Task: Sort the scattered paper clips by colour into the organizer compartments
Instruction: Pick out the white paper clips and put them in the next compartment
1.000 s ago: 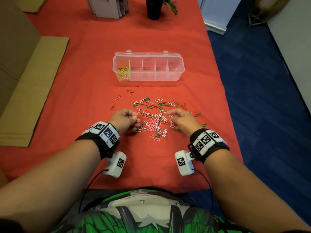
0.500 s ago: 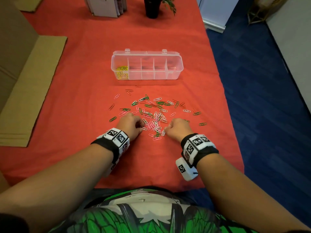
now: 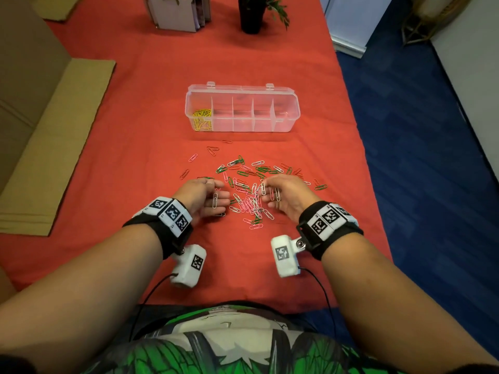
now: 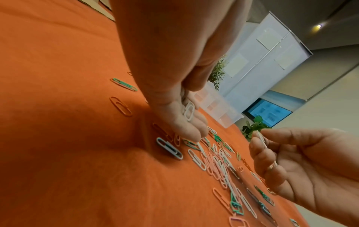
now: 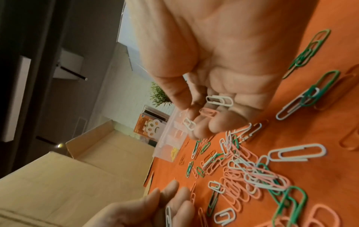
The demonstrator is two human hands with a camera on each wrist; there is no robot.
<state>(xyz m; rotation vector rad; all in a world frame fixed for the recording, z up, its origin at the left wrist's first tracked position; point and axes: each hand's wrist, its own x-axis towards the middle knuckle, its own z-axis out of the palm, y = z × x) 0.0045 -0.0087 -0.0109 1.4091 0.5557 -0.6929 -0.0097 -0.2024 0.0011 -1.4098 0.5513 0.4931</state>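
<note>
A clear plastic organizer (image 3: 242, 89) with several compartments stands mid-table; yellow clips (image 3: 202, 120) fill its leftmost one. In front of it, green, pink, white and red paper clips (image 3: 248, 190) lie scattered on the red cloth. My left hand (image 3: 220, 197) hovers at the pile's left edge, its curled fingers holding a white clip (image 4: 189, 111). My right hand (image 3: 267, 193) is at the pile's right edge. It pinches a white clip (image 4: 261, 139) at the fingertips, and more white clips (image 5: 219, 100) and a pinkish one (image 5: 207, 112) lie on its curled fingers.
Flat cardboard sheets (image 3: 54, 147) lie along the table's left side. A book stand (image 3: 178, 12) and a potted plant (image 3: 252, 14) sit at the far end. The table's right edge drops to blue carpet (image 3: 418, 157).
Half a second ago both hands lay knuckles-up on the pile. They have since lifted and turned inward, with white clips now showing in the fingers.
</note>
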